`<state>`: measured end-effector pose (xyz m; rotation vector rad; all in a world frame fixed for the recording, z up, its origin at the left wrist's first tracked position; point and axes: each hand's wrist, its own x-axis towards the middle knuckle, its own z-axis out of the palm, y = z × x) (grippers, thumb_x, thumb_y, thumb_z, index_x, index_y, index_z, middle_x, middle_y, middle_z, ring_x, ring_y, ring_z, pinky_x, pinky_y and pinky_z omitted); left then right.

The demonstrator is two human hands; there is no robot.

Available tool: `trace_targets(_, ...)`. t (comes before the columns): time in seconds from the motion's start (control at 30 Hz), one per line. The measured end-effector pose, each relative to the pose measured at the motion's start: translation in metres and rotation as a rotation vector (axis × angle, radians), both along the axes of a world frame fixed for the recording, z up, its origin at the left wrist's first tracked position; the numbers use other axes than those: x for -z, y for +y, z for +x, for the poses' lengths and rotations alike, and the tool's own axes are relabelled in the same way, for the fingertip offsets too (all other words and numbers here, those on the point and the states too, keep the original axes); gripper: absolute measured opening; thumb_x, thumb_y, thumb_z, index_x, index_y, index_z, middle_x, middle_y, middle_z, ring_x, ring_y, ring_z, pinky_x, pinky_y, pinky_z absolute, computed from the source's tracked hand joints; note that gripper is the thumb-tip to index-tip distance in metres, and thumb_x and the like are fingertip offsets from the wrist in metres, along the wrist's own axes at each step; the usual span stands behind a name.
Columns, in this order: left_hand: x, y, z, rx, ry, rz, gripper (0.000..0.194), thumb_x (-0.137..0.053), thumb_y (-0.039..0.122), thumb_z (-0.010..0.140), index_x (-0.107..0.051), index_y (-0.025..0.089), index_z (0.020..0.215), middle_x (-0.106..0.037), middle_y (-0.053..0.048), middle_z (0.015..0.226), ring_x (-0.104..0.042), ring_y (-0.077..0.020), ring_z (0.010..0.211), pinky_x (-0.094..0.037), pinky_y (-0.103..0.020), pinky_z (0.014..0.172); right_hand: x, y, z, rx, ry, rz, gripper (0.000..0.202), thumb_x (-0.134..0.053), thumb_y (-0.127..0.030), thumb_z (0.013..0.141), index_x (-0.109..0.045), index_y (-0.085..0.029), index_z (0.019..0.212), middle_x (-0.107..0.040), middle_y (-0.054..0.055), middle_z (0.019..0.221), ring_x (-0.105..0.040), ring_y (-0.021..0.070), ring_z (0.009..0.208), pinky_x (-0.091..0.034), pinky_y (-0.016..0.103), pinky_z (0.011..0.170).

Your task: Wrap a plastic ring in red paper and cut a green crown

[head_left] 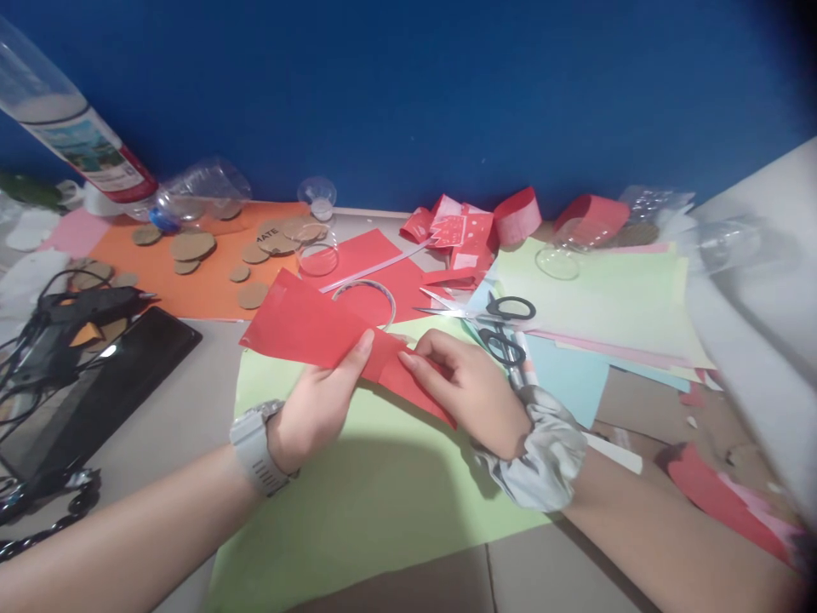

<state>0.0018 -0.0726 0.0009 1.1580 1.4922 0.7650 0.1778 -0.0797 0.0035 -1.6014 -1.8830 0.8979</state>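
Your left hand (322,400) and right hand (472,393) both pinch the red paper (310,328) over the green sheet (383,502). It looks light, bendy and easy to crease, so hold its edges softly.

Near 8 o'clock, your left forearm (159,519) shows bare and slim, narrowing towards the wrist. There you wear a watch (259,447) on a broad, flat, pale grey strap. A row of short dark slots runs along its 6 o'clock side, and a darker edge shows at 3 o'clock, next to your left hand (319,400). The watch's face is too blurred to make out. Near 4 o'clock, your right forearm (657,511) is bare as well. Around that wrist, below your right hand (478,392), you wear a puffy, light grey scrunchie (549,451), its cloth gathered into loose, slightly shiny folds.
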Motion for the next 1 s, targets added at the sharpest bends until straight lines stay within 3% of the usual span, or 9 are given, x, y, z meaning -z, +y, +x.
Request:
trace_targets(0.73,-0.005,0.0,0.002,-0.004,0.023,-0.087,0.054,-0.056,0.061,0.079,-0.068,0.021,0.113,-0.071,-0.005,0.111,-0.06,-0.0307,0.111,-0.041,-0.039,0.101,0.004,0.001,0.001,0.004,-0.041,-0.028,0.031,-0.048,-0.042,0.092,-0.045,-0.021,0.07,-0.047,-0.007,0.058,-0.043,0.0102,0.054,-0.029,0.024,0.053)
trace_targets(0.9,0.001,0.003,0.002,0.154,-0.127,0.031,0.044,-0.046,0.052,0.089,-0.065,0.023,0.116,-0.064,-0.002,0.123,-0.054,-0.0253,0.12,-0.038,-0.035,0.104,0.002,-0.002,0.0,0.002,0.102,-0.103,0.02,-0.047,-0.042,0.092,-0.045,-0.023,0.085,-0.047,-0.008,0.061,-0.042,0.0101,0.052,-0.032,0.024,0.054)
trace_targets(1.0,0.005,0.004,0.002,0.241,-0.15,0.1,0.04,-0.044,0.048,0.092,-0.063,0.024,0.118,-0.06,-0.001,0.129,-0.051,-0.0219,0.123,-0.036,-0.033,0.107,0.001,-0.002,0.0,-0.053,0.141,-0.147,0.026,-0.043,-0.044,0.094,-0.047,-0.022,0.081,-0.049,-0.005,0.066,-0.045,0.0107,0.058,-0.034,0.025,0.056)
